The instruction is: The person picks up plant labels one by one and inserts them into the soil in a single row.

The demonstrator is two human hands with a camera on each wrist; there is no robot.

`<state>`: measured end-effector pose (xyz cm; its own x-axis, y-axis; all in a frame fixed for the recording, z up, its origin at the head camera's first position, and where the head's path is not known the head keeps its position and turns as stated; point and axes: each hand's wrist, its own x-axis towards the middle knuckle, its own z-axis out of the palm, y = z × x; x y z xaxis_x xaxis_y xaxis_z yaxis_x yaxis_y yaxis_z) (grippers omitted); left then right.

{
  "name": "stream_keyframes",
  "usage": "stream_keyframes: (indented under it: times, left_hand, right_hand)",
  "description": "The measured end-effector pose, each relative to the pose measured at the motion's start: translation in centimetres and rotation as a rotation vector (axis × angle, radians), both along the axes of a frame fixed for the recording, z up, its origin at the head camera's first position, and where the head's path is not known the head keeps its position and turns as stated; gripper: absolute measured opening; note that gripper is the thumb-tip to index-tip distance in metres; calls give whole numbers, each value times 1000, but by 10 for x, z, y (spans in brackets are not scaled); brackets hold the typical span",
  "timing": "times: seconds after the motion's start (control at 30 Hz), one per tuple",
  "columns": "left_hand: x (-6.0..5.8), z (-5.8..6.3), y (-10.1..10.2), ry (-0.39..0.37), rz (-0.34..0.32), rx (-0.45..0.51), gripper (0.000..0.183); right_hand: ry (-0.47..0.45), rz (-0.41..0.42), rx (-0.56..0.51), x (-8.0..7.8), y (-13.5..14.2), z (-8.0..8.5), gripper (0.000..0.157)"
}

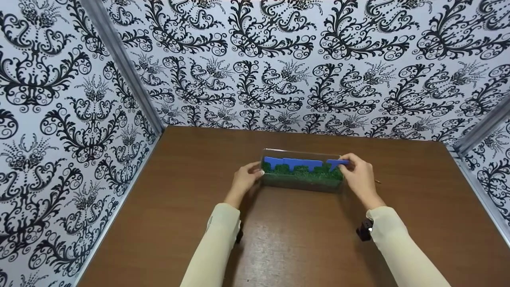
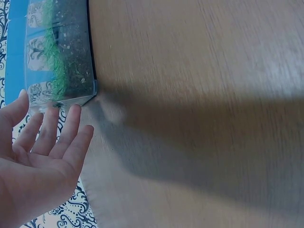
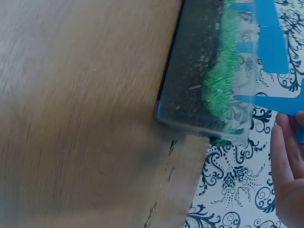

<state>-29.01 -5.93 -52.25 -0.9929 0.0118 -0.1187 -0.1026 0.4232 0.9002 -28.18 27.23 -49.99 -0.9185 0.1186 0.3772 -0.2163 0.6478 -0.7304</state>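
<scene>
A clear rectangular planter box (image 1: 301, 185) stands on the table, holding dark soil (image 3: 187, 90) and a strip of green grass (image 1: 308, 174). Several blue T-shaped plant markers (image 1: 301, 164) stand in a row in it, their flat tops above the grass. My right hand (image 1: 360, 177) pinches another blue plant marker (image 3: 273, 102) by its top at the right end, its stem pointing down toward the grass. At the left end, my left hand (image 1: 244, 180) touches the box, its fingers (image 2: 47, 130) nearly straight and the thumb apart.
A brown wooden table (image 1: 279, 239) carries the box, with dark crumbs (image 3: 153, 211) scattered by its right end. A small brown bit (image 1: 377, 181) lies beyond my right hand. Patterned black-and-white panels (image 1: 279, 79) rise behind and at both sides.
</scene>
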Motion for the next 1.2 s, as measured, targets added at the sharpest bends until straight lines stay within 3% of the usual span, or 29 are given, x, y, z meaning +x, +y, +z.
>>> stream_keyframes:
  times: [0.3, 1.2]
  left_hand:
    - [0, 1, 1, 2, -1, 0, 42]
    - [-3, -5, 0, -14, 6, 11, 43]
  right_hand:
    - [-16, 28, 68, 0, 2, -5, 7]
    - [-14, 5, 156, -4, 3, -13, 9]
